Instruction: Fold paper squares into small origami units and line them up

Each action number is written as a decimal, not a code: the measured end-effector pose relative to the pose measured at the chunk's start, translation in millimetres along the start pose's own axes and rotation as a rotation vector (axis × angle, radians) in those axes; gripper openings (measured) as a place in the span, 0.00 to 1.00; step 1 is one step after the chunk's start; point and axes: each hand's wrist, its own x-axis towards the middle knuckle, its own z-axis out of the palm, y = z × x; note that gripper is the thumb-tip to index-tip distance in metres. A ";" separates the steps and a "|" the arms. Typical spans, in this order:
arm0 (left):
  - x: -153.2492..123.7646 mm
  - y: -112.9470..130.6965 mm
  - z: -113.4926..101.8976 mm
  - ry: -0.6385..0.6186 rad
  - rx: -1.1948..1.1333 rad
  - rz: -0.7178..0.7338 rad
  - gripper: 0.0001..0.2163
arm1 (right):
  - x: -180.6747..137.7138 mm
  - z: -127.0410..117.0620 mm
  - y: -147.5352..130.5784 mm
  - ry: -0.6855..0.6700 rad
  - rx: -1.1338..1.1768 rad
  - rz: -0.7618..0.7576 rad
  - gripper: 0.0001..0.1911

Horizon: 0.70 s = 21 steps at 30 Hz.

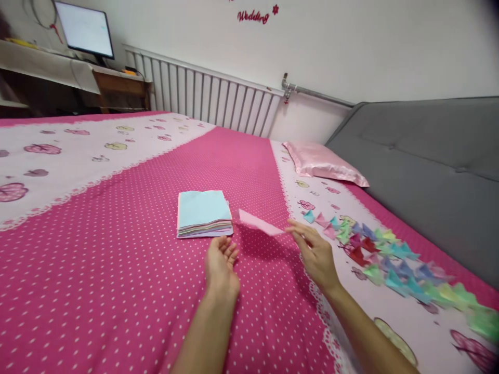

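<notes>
My right hand [316, 253] pinches a pink sheet of paper [258, 222] by one corner and holds it just above the pink dotted bedspread [117, 270]. My left hand [221, 264] rests on the bedspread with its fingers loosely apart and nothing in it, just below a stack of coloured paper squares [204, 214] topped by a light blue sheet. To the right of my right hand lies a row of several folded paper triangles [390, 259] in pink, blue, green, red and yellow.
A pink satin pillow [323, 163] lies at the head of the bed by the grey padded headboard [429, 171]. A white radiator [210, 98] lines the wall. A monitor [84, 29] stands on a desk at the far left.
</notes>
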 end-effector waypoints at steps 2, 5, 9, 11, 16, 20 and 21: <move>0.2 0.6 1.3 0.002 0.019 0.061 0.03 | -24.0 -18.0 5.6 -0.059 -0.071 -0.020 0.10; 1.0 0.9 1.7 -0.003 0.067 0.188 0.03 | -46.9 -31.3 13.2 -0.151 -0.153 -0.066 0.10; 1.6 -2.2 0.7 -0.052 0.248 0.421 0.07 | -50.8 -41.0 15.0 -0.342 -0.259 -0.160 0.06; 0.4 -7.8 0.9 -0.138 0.473 0.522 0.09 | -48.1 -46.7 12.6 -0.425 -0.270 -0.135 0.07; -3.5 -36.3 1.0 -0.540 1.209 1.035 0.14 | -43.7 -41.0 -5.8 -0.182 -0.135 0.132 0.14; 2.8 -61.7 -5.1 -0.838 1.641 1.190 0.21 | -44.4 -2.3 -18.9 -0.278 0.072 0.265 0.27; 6.0 -66.6 -7.4 -0.880 1.713 1.200 0.23 | -45.4 9.0 -17.6 -0.312 0.109 0.249 0.28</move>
